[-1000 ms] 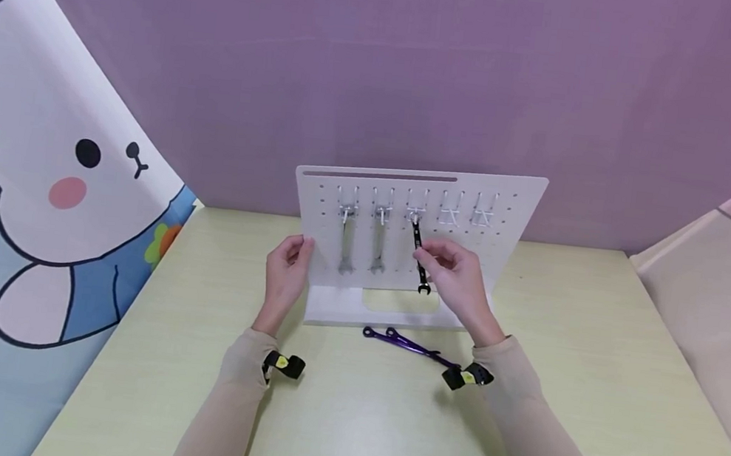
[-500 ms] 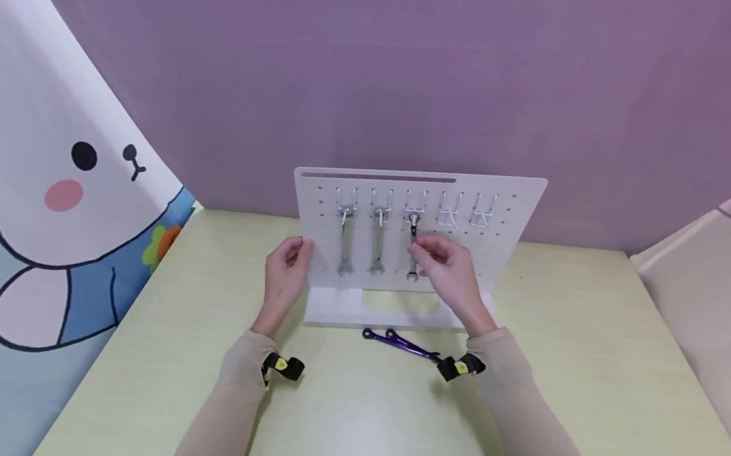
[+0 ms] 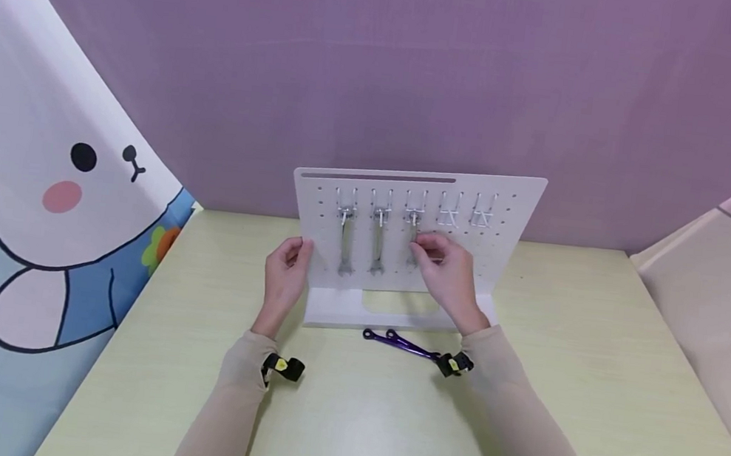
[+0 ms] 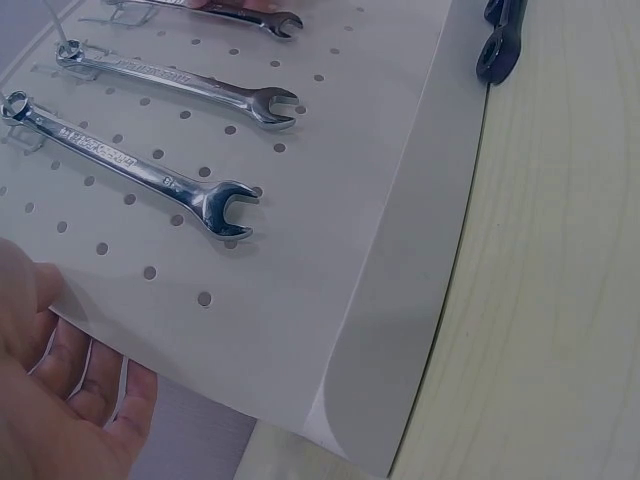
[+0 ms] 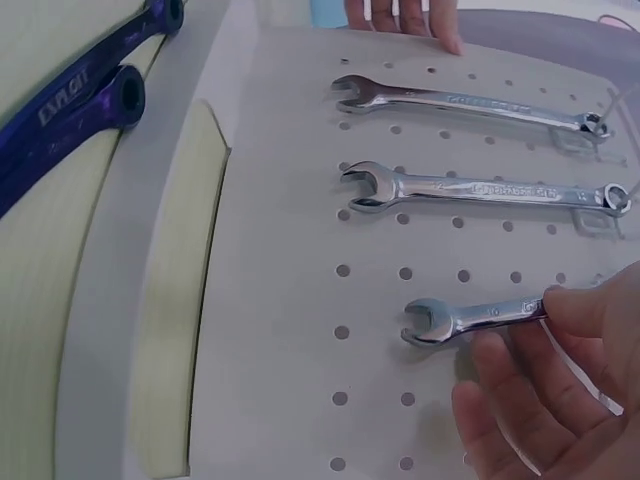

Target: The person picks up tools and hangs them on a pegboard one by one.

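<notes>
My right hand (image 3: 450, 278) pinches a silver combination wrench (image 5: 495, 313) between thumb and fingers. Its open end points down the white pegboard (image 5: 280, 300), and in the head view its upper end is at the third hook; the fingers cover part of the shank. Two more silver combination wrenches, one (image 4: 130, 165) at the outer hook and one (image 4: 170, 82) beside it, hang against the board. At the board's left edge, my left hand (image 3: 285, 275) holds on with the thumb in front and the fingers behind.
Two wire hooks, one (image 3: 449, 217) beside the other (image 3: 482, 217), bear nothing on the board's right side. Two purple wrenches (image 3: 403, 343) lie on the table (image 3: 344, 426) before the base, partly under the right wrist strap (image 3: 454, 364). A purple curtain (image 3: 382, 74) hangs behind.
The wrench in my right hand has swung from slanted to nearly upright below the third hook. My right hand has shifted slightly left and up; the left hand stays put.
</notes>
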Demonstrator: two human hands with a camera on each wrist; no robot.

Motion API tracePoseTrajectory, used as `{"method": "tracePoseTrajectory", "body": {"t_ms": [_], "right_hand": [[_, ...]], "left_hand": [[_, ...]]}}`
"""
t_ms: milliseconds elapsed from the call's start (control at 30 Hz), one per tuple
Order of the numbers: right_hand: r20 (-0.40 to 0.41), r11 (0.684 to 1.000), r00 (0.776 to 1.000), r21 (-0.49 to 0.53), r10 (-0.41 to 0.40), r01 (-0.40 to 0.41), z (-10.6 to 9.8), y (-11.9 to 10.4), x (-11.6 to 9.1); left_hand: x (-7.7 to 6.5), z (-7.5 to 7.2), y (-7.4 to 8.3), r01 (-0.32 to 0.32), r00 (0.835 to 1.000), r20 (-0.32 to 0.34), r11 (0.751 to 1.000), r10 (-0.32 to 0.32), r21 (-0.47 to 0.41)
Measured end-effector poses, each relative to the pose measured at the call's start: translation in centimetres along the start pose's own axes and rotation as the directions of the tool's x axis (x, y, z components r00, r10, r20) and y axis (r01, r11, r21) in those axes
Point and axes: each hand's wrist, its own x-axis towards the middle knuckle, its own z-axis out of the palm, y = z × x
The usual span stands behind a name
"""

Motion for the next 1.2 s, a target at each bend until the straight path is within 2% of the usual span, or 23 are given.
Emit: {"method": "tracePoseTrajectory", "body": {"t_ms": [167, 400, 700, 1000, 1200], "right_hand": [[-0.031, 0.996, 0.997, -0.062, -0.066, 0.064, 0.2, 0.0, 0.0], [-0.033, 0.991, 0.997, -0.118, -0.074, 0.069, 0.2, 0.3, -0.1], [-0.016, 0.989, 0.997, -0.129, -0.075, 0.073, 0.0, 0.5, -0.1], [0.076, 0.988, 0.997, -0.151, -0.031, 0.042, -0.6, 0.6, -1.2], [0.164, 0.987, 0.986, -0.161, 0.011, 0.015, -0.9, 0.9, -2.6]], "left_hand": [[0.1, -0.1, 0.0, -0.003, 1.000, -0.002, 1.000, 0.003, -0.005], [0.0, 0.0, 0.1, -0.005, 1.000, -0.003, 1.000, 0.005, -0.013], [0.0, 0.0, 0.0, -0.001, 1.000, -0.002, 1.000, 0.001, -0.004], [-0.1, -0.2, 0.2, -0.017, 1.000, 0.001, 1.000, 0.017, -0.004], [-0.1, -0.1, 0.2, -0.023, 1.000, 0.003, 1.000, 0.023, -0.005]]}}
